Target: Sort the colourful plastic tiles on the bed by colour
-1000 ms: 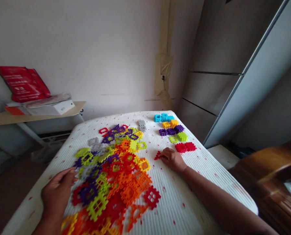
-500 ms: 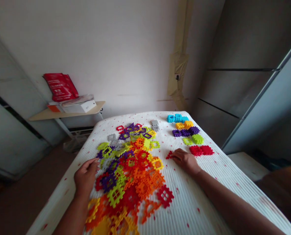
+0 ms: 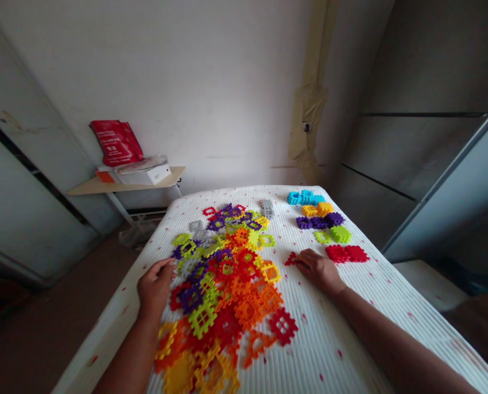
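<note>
My right hand [image 3: 320, 272] rests low over the white cover, its fingers closed on a small red triangular toothed building piece [image 3: 290, 258], partly hidden under the fingertips. My left hand [image 3: 156, 284] is at the left edge of a heap of interlocking plastic pieces [image 3: 248, 279], thumb and fingers pressed together; whatever they hold, if anything, is hidden. Orange, red, yellow, purple, lime and grey pieces mix in that heap. Just right of my right hand lie red stacks [image 3: 346, 253]. Lime stacks [image 3: 341, 235], purple stacks [image 3: 318, 221], yellow stacks [image 3: 318, 209] and blue stacks [image 3: 305, 197] line up beyond.
A grey stack [image 3: 266, 208] stands near the far edge of the quilted white surface [image 3: 321, 339]. At the back left, a small table [image 3: 90, 187] carries a red bag [image 3: 116, 143] and a white box [image 3: 149, 174]. Grey cabinets [image 3: 416, 142] stand at the right.
The camera view has turned slightly left, so everything appears shifted to the right. Both hands keep nearly the same places beside the pieces.
</note>
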